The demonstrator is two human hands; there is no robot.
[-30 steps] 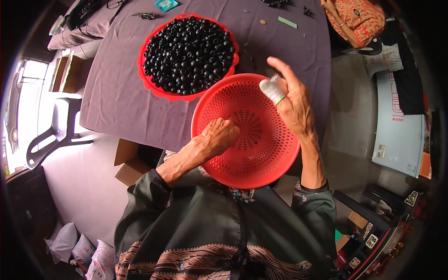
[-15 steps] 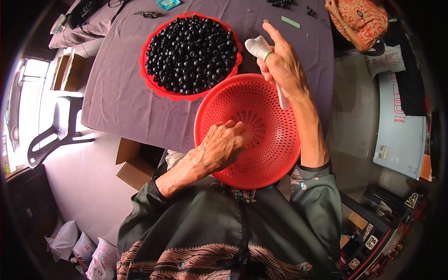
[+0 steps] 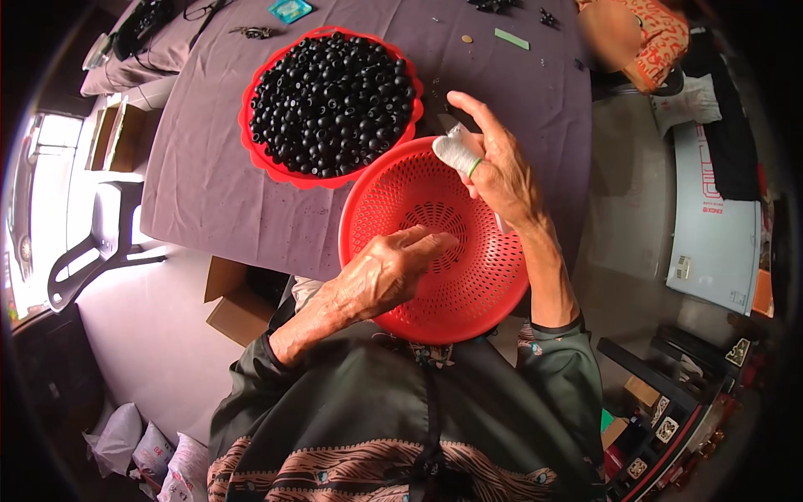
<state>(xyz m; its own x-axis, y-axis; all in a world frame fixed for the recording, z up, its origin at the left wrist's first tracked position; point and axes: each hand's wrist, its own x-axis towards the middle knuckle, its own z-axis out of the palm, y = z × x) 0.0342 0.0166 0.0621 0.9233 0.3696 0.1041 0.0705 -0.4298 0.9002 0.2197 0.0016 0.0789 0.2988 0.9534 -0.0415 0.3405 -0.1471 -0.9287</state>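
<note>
A red colander [image 3: 493, 289] rests at the table's near edge, against my lap. Above its left half, my left hand [image 3: 389, 268] is closed with thumb and fingertips together; anything in them is too small or hidden to name. My right hand [image 3: 506, 180] is over the colander's far right rim, its index finger stretched out and its thumb wrapped in white cloth with a green band. In its curled fingers is what looks like a small knife, with a thin blade [image 3: 446, 125] beyond the thumb and a pale handle end showing under the palm. Beyond the colander, a red scalloped basin [image 3: 283, 174] is heaped with round black pieces [image 3: 335, 105].
A purple cloth covers the table [image 3: 217, 192]. On it lie a green strip [image 3: 511, 38], a small round disc [image 3: 467, 38] and a blue packet [image 3: 290, 9]. Another person's orange patterned clothing [image 3: 657, 42] shows at far right. A grey chair [image 3: 109, 230] and cardboard box [image 3: 242, 309] stand left.
My right hand has come down and nearer over the colander's rim. The left hand's fingers have shifted slightly right. The whole view has moved a little, and the other person's arm is blurred.
</note>
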